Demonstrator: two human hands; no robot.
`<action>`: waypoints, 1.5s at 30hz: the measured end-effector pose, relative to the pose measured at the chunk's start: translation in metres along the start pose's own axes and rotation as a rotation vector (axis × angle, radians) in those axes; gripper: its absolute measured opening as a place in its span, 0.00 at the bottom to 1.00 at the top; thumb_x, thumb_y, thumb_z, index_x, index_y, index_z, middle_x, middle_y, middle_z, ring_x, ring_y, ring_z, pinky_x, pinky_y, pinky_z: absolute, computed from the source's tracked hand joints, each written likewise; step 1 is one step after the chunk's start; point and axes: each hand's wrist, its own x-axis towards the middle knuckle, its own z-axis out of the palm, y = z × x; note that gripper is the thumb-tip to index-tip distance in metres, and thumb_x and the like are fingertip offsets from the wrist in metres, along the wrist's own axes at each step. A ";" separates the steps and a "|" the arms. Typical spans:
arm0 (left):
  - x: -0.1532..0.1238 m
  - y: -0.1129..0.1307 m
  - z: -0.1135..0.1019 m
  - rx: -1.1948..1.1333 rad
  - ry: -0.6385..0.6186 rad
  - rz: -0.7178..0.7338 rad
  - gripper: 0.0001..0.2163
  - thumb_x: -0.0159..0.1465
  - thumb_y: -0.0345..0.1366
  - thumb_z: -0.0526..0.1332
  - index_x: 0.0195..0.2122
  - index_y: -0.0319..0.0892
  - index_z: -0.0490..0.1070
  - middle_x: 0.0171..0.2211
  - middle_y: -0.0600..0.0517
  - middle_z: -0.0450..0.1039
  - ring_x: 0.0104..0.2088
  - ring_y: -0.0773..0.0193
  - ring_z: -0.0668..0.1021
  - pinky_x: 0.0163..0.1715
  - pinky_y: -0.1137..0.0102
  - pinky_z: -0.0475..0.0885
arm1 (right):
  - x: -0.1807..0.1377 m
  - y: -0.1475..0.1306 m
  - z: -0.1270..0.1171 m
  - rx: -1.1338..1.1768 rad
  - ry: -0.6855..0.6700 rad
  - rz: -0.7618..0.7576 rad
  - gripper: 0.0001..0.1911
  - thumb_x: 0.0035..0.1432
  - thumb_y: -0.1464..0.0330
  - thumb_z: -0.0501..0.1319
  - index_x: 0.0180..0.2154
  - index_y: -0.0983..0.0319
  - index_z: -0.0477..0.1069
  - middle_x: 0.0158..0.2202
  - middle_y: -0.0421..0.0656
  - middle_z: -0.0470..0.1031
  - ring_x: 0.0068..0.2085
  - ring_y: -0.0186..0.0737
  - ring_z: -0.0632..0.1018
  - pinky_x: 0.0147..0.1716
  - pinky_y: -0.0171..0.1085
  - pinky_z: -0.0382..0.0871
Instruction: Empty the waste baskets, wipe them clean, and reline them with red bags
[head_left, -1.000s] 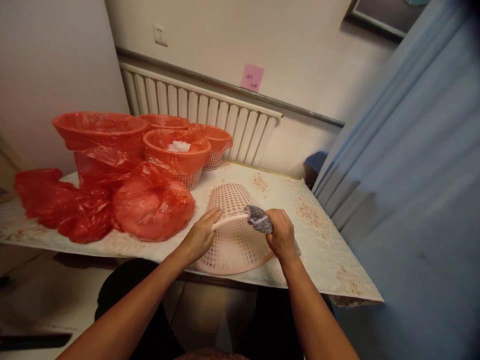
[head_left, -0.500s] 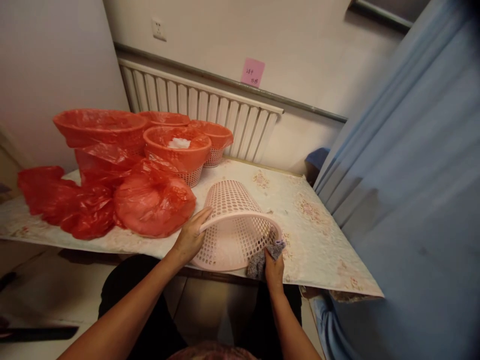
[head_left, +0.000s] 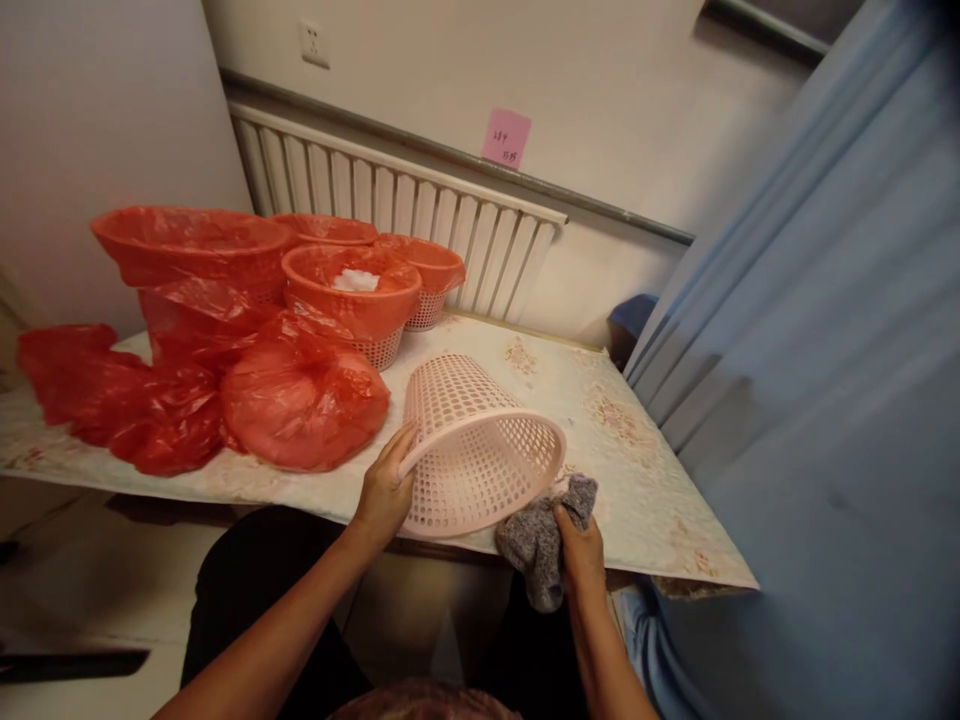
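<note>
A pale pink perforated wastebasket [head_left: 459, 395] lies tipped on its side on the table, its mouth facing me. My left hand [head_left: 382, 495] is closed round the left side of its rim. Just off the rim's lower right, my right hand [head_left: 581, 550] grips a grey cloth [head_left: 536, 545], which hangs down past the table's front edge. The cloth appears apart from the basket. Part of the right hand's fingers is hidden behind the cloth.
Several wastebaskets lined with red plastic bags [head_left: 352, 300] stand at the left, one with white paper inside. A crumpled red bag [head_left: 307, 400] lies before them on the flowered tablecloth [head_left: 622, 480]. Behind is a radiator [head_left: 442, 210]; a blue curtain [head_left: 810, 350] hangs right.
My right hand has drawn the cloth away from the basket's rim, to the right and slightly down. The basket has turned slightly in my left hand's hold.
</note>
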 end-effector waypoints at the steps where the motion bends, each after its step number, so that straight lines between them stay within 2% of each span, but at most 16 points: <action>1: -0.001 0.000 0.001 -0.006 0.004 -0.003 0.26 0.58 0.25 0.51 0.59 0.42 0.64 0.59 0.46 0.67 0.60 0.56 0.68 0.63 0.54 0.61 | -0.002 -0.006 0.004 0.086 -0.079 0.021 0.27 0.46 0.53 0.65 0.42 0.65 0.72 0.36 0.47 0.80 0.38 0.49 0.79 0.36 0.42 0.72; 4: -0.002 0.001 0.003 -0.018 0.012 0.000 0.27 0.57 0.24 0.51 0.60 0.43 0.63 0.59 0.47 0.67 0.60 0.57 0.68 0.63 0.55 0.61 | -0.008 -0.027 0.022 0.351 -0.278 0.149 0.28 0.42 0.55 0.69 0.42 0.65 0.72 0.36 0.47 0.80 0.35 0.48 0.80 0.36 0.43 0.73; 6: -0.003 0.001 0.001 -0.016 0.004 -0.009 0.27 0.57 0.24 0.51 0.60 0.42 0.63 0.60 0.46 0.66 0.61 0.57 0.67 0.63 0.56 0.60 | -0.010 -0.039 0.034 0.473 -0.324 0.247 0.28 0.37 0.57 0.72 0.40 0.64 0.72 0.34 0.45 0.80 0.34 0.47 0.80 0.36 0.43 0.74; 11: -0.007 0.004 -0.005 0.012 -0.075 -0.101 0.28 0.57 0.26 0.52 0.62 0.37 0.57 0.61 0.40 0.62 0.62 0.53 0.65 0.63 0.54 0.59 | -0.007 -0.051 0.052 0.610 -0.279 0.332 0.27 0.33 0.63 0.74 0.37 0.64 0.73 0.31 0.42 0.80 0.34 0.45 0.80 0.38 0.42 0.75; 15: -0.020 0.001 -0.007 0.038 -0.091 -0.210 0.29 0.56 0.29 0.55 0.61 0.37 0.53 0.58 0.37 0.62 0.58 0.51 0.69 0.58 0.52 0.66 | -0.004 -0.047 0.058 0.665 -0.233 0.373 0.24 0.33 0.66 0.73 0.37 0.64 0.72 0.30 0.40 0.80 0.34 0.44 0.80 0.38 0.41 0.76; 18: -0.031 -0.004 -0.009 0.019 -0.080 -0.285 0.24 0.55 0.31 0.56 0.55 0.37 0.56 0.51 0.39 0.66 0.50 0.53 0.74 0.51 0.54 0.71 | -0.004 -0.046 0.060 0.709 -0.207 0.386 0.24 0.36 0.67 0.72 0.38 0.63 0.72 0.30 0.39 0.80 0.34 0.43 0.81 0.39 0.41 0.76; 22: -0.040 -0.006 -0.016 -0.115 -0.212 -0.358 0.11 0.59 0.36 0.55 0.42 0.42 0.60 0.39 0.48 0.70 0.39 0.59 0.77 0.41 0.59 0.75 | -0.003 -0.049 0.063 0.744 -0.209 0.402 0.21 0.39 0.67 0.71 0.39 0.63 0.72 0.32 0.40 0.80 0.34 0.43 0.81 0.40 0.42 0.77; 24: -0.042 -0.005 -0.020 -0.150 -0.258 -0.356 0.07 0.59 0.38 0.56 0.37 0.43 0.62 0.36 0.50 0.69 0.37 0.59 0.76 0.40 0.61 0.75 | -0.002 -0.054 0.067 0.757 -0.221 0.382 0.19 0.41 0.66 0.70 0.38 0.63 0.72 0.32 0.41 0.80 0.35 0.43 0.81 0.41 0.42 0.77; 28: -0.046 -0.007 -0.023 -0.162 -0.263 -0.323 0.06 0.58 0.39 0.57 0.32 0.43 0.64 0.35 0.51 0.68 0.37 0.60 0.74 0.40 0.64 0.73 | -0.002 -0.074 0.076 0.814 -0.232 0.339 0.18 0.45 0.66 0.68 0.40 0.63 0.72 0.34 0.41 0.80 0.39 0.42 0.80 0.44 0.42 0.76; 33: -0.051 -0.010 -0.022 -0.138 -0.279 -0.274 0.08 0.60 0.40 0.54 0.28 0.43 0.64 0.30 0.52 0.66 0.33 0.61 0.71 0.35 0.67 0.68 | -0.014 -0.109 0.098 0.926 -0.228 0.280 0.21 0.48 0.68 0.67 0.46 0.59 0.70 0.40 0.38 0.79 0.42 0.38 0.79 0.49 0.42 0.73; 38: -0.052 -0.009 -0.019 -0.141 -0.333 -0.299 0.10 0.63 0.41 0.50 0.27 0.43 0.62 0.24 0.56 0.61 0.28 0.63 0.67 0.29 0.69 0.63 | -0.048 -0.119 0.124 0.897 -0.392 0.155 0.26 0.46 0.66 0.68 0.49 0.59 0.68 0.43 0.41 0.78 0.44 0.42 0.78 0.49 0.45 0.72; 42: -0.053 -0.012 -0.017 -0.184 -0.358 -0.287 0.10 0.64 0.41 0.49 0.29 0.43 0.63 0.27 0.54 0.64 0.30 0.62 0.69 0.32 0.68 0.64 | -0.073 -0.107 0.137 0.727 -0.565 0.022 0.23 0.45 0.65 0.68 0.46 0.61 0.70 0.41 0.42 0.78 0.41 0.43 0.78 0.45 0.44 0.72; 45: -0.053 -0.013 -0.017 -0.211 -0.364 -0.290 0.10 0.64 0.41 0.49 0.30 0.42 0.63 0.28 0.53 0.65 0.31 0.62 0.69 0.32 0.68 0.65 | -0.082 -0.099 0.142 0.370 -0.628 -0.152 0.15 0.45 0.66 0.67 0.38 0.63 0.72 0.34 0.42 0.77 0.36 0.41 0.77 0.41 0.40 0.71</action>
